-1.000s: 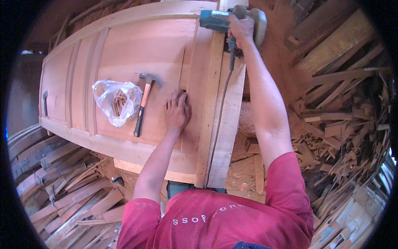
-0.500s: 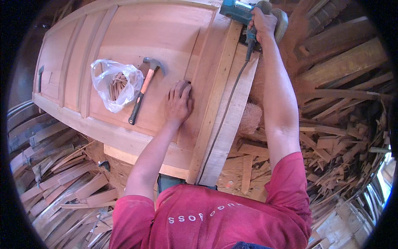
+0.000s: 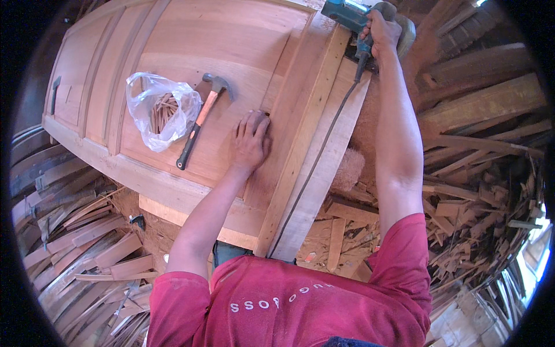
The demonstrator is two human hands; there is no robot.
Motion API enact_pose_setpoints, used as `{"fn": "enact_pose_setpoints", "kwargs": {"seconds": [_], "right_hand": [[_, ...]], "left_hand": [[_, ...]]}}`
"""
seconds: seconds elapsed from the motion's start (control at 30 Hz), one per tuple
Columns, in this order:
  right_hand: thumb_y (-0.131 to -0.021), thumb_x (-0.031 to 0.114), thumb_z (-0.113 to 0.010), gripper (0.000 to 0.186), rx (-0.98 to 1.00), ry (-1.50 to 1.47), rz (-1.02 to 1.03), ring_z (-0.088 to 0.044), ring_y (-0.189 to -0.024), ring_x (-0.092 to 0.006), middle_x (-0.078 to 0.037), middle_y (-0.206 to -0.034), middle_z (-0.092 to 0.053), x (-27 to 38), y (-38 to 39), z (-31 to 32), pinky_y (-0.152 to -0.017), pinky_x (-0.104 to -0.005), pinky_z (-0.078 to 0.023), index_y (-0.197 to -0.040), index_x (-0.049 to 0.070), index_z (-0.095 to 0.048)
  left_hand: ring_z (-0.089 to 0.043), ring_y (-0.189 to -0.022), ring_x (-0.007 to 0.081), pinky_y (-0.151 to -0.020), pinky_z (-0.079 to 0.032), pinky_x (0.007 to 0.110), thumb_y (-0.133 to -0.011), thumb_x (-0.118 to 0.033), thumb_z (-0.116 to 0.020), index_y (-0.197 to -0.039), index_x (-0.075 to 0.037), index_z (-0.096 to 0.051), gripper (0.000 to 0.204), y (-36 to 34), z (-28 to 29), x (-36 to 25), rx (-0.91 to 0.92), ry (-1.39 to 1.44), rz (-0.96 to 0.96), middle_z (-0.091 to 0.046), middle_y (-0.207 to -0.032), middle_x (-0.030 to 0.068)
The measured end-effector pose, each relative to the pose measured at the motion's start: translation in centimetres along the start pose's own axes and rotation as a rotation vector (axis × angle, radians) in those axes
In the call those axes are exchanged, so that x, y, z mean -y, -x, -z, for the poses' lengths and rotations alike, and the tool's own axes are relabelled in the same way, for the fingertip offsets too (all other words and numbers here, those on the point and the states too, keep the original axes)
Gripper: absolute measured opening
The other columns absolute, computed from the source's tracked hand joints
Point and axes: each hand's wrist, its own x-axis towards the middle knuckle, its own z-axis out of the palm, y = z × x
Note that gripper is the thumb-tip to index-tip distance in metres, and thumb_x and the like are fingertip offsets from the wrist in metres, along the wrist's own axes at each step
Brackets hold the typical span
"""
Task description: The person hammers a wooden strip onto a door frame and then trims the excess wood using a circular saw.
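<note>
Head view: the right hand is closed around the handle of the teal power tool at the far end of the wooden strip, while the left hand lies with fingers slightly bent on the wooden panel; whether it grips anything cannot be told. Likely hazards: the cord snagging along the strip, or the tool wandering if the outstretched right arm loses control. Compared with the first frame, the tool sits farther from the left hand.
</note>
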Motion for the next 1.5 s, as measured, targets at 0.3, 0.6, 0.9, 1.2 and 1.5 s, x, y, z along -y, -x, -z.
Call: {"fn": "enact_pose_setpoints", "kwargs": {"seconds": [0.3,0.6,0.9,1.2,1.5], "right_hand": [[-0.084,0.01,-0.068,0.018,0.022,-0.042,-0.001,-0.053,-0.045,-0.0177,-0.007,-0.066,-0.055,0.3,-1.1,0.0,-0.041,-0.0345,-0.046,-0.075,-0.002,-0.058],[-0.085,0.011,-0.068,0.017,0.009,0.008,-0.021,-0.053,-0.047,-0.0165,-0.007,-0.067,-0.056,0.3,-2.9,0.2,-0.041,-0.0337,-0.046,-0.079,-0.003,-0.061],[-0.086,0.012,-0.067,0.018,-0.005,0.001,-0.021,-0.053,-0.049,-0.0177,-0.007,-0.069,-0.055,0.4,-4.1,-0.2,-0.041,-0.0335,-0.046,-0.082,-0.004,-0.061],[-0.086,0.011,-0.067,0.017,0.014,-0.004,0.005,-0.052,-0.05,-0.017,-0.006,-0.069,-0.055,0.2,-5.6,-0.2,-0.042,-0.0335,-0.046,-0.081,-0.004,-0.061],[-0.085,0.011,-0.067,0.015,0.012,0.033,-0.022,-0.052,-0.051,-0.017,-0.006,-0.068,-0.055,0.4,-7.8,-0.1,-0.043,-0.0347,-0.047,-0.078,-0.001,-0.06]], "left_hand": [[-0.04,-0.139,0.0339,-0.114,-0.03,0.05,-0.079,-0.019,-0.065,-0.131,-0.013,-0.058,0.052,-0.1,-0.4,0.0,-0.027,0.056,0.008,-0.048,-0.145,0.0126],[-0.039,-0.14,0.0343,-0.114,-0.032,0.049,-0.086,-0.02,-0.062,-0.132,-0.011,-0.056,0.047,-0.2,0.3,-0.3,0.035,-0.001,0.009,-0.047,-0.145,0.014],[-0.04,-0.14,0.0335,-0.115,-0.031,0.049,-0.088,-0.021,-0.061,-0.132,-0.01,-0.057,0.046,-0.1,0.4,-0.2,0.016,-0.016,0.0,-0.047,-0.146,0.0143],[-0.04,-0.141,0.0331,-0.115,-0.031,0.05,-0.088,-0.021,-0.061,-0.132,-0.012,-0.057,0.045,-0.2,0.6,-0.4,0.048,0.003,0.024,-0.048,-0.145,0.0137],[-0.04,-0.14,0.0327,-0.115,-0.031,0.05,-0.086,-0.018,-0.063,-0.131,-0.011,-0.058,0.046,-0.4,0.7,-0.5,0.044,0.016,0.028,-0.048,-0.144,0.0128]]}}
